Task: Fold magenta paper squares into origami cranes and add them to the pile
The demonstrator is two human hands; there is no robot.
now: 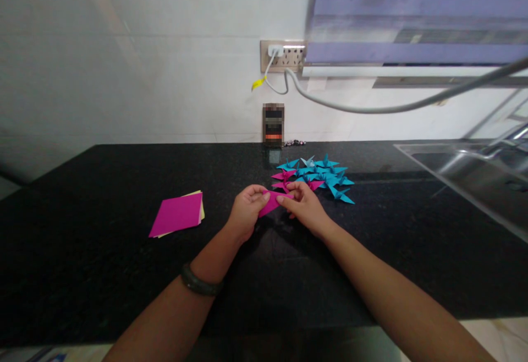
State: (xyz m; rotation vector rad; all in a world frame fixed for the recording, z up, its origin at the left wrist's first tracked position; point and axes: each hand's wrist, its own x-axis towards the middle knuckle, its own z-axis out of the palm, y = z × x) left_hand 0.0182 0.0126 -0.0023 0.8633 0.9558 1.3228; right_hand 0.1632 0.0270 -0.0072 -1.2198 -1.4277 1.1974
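Pinching the pink folded paper (271, 204) from both sides, your left hand (245, 212) is clamped on its left end, thumb on the near face and fingers curled behind, while your right hand (309, 208) is closed on its right end, thumb tip pressed to the surface; how the right fingertips sit behind it is hidden. The piece spans the gap between your two thumbs; just beyond your right fingers are the folded paper birds (325, 175), and well apart to the left of your left fingers a paper stack (176, 214) lies on the dark counter (103, 274). It should feel almost weightless, thin and pliable, likely stiffer where layers double, and easy to crease wrongly or tear if tugged. Dry paper probably won't slip much, so light thumb-and-forefinger pressure near the outer ends seems best, leaving the middle unpinched.
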